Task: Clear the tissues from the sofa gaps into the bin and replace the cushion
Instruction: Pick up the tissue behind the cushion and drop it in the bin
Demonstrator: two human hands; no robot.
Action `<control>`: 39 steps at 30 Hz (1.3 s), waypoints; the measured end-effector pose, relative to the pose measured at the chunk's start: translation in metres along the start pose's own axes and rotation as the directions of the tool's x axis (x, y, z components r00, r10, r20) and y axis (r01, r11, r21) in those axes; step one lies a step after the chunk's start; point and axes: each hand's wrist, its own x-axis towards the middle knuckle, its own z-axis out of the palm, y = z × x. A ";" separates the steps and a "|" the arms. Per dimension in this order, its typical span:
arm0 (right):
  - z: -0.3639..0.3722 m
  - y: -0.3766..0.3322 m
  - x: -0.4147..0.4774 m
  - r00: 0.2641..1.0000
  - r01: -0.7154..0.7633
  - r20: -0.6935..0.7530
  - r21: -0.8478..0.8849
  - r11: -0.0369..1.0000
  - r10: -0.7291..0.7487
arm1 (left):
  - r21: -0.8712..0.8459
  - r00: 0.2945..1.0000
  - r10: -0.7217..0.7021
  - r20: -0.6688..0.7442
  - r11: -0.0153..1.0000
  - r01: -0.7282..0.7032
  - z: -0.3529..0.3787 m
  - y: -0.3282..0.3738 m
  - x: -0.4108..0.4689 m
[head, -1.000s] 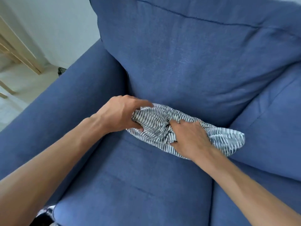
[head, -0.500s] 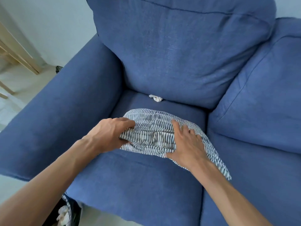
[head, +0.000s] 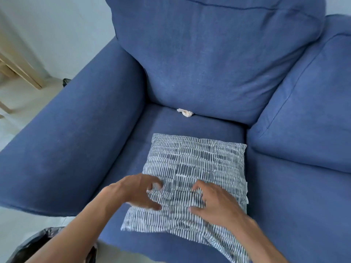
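Pale wall, light floor, wooden furniture legs at left

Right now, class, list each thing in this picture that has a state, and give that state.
striped cushion: lying flat on the seat
tissue: crumpled, in the gap below the back cushion
left hand: open, fingers on the striped cushion
right hand: open, resting on the striped cushion
bin bag: beside the sofa

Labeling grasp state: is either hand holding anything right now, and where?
Nothing firmly held. Left hand and right hand rest spread on the striped cushion near its front half, fingers open; whether the left fingertips pinch fabric cannot be told.
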 end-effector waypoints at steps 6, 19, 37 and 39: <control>-0.053 0.008 0.091 0.937 0.020 -0.337 0.314 0.949 0.091 | -0.265 0.659 -0.209 -0.722 0.964 0.015 -0.042 -0.026 0.073; -0.053 0.019 0.356 0.776 -0.328 -0.381 0.435 0.838 0.502 | -0.316 0.694 -0.343 -0.633 0.933 0.173 0.053 -0.113 0.168; -0.041 0.027 0.409 0.560 -0.170 -0.338 0.847 0.504 0.757 | -0.340 0.651 -0.367 -0.664 0.924 0.174 0.062 -0.112 0.172; -0.044 0.028 0.403 0.615 -0.154 -0.361 0.817 0.556 0.701 | -0.336 0.647 -0.365 -0.669 0.925 0.175 0.061 -0.110 0.172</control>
